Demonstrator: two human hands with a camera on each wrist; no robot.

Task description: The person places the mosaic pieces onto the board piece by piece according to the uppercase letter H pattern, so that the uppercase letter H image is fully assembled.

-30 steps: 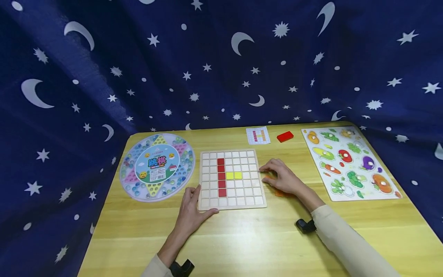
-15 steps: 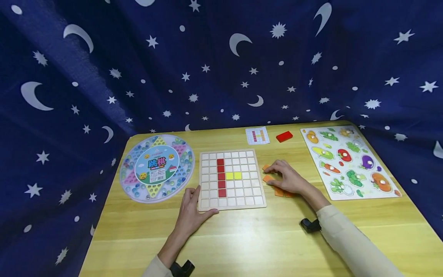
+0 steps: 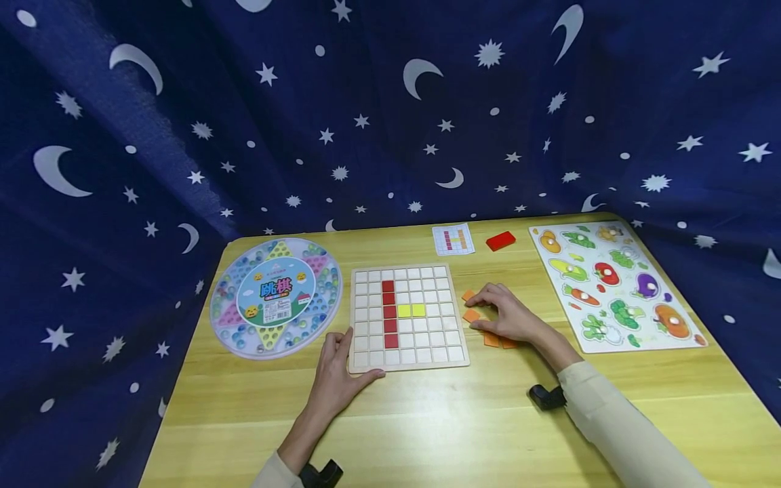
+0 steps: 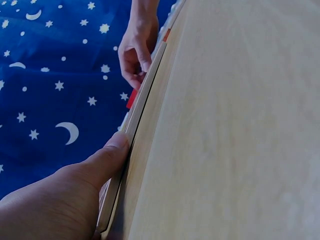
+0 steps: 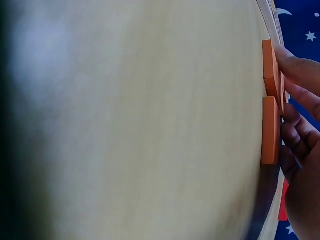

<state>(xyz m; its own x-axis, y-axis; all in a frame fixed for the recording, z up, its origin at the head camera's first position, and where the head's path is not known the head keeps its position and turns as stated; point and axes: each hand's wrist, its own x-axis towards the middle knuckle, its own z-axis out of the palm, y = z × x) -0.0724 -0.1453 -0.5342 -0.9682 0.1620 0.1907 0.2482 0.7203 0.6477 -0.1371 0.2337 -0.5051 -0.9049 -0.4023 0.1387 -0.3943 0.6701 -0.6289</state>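
My left hand [image 3: 333,376] holds the near left corner of a wooden grid board [image 3: 433,335], its thumb [image 4: 111,152] along the front edge. Red squares [image 3: 389,312] form a column on the board, with two yellow squares [image 3: 411,310] beside it. Just right of the board, my right hand [image 3: 508,315] hovers low over several loose orange tiles [image 3: 491,339], thumb and forefinger apart. One orange tile [image 3: 471,316] shows between those two digits. In the right wrist view the fingers [image 5: 292,135] lie behind an orange tile [image 5: 270,131]; whether they touch it is unclear.
A small pattern card [image 3: 453,239] and a red block [image 3: 501,241] lie behind the board. To the left is a round marble game board [image 3: 323,332]; a vegetable puzzle board [image 3: 594,335] lies at the right. A starry curtain [image 3: 366,102] rises behind the table [image 3: 421,427].
My right hand has drawn slightly right, away from the board's edge, uncovering orange tiles under its fingers. The left hand stays at the board's corner.
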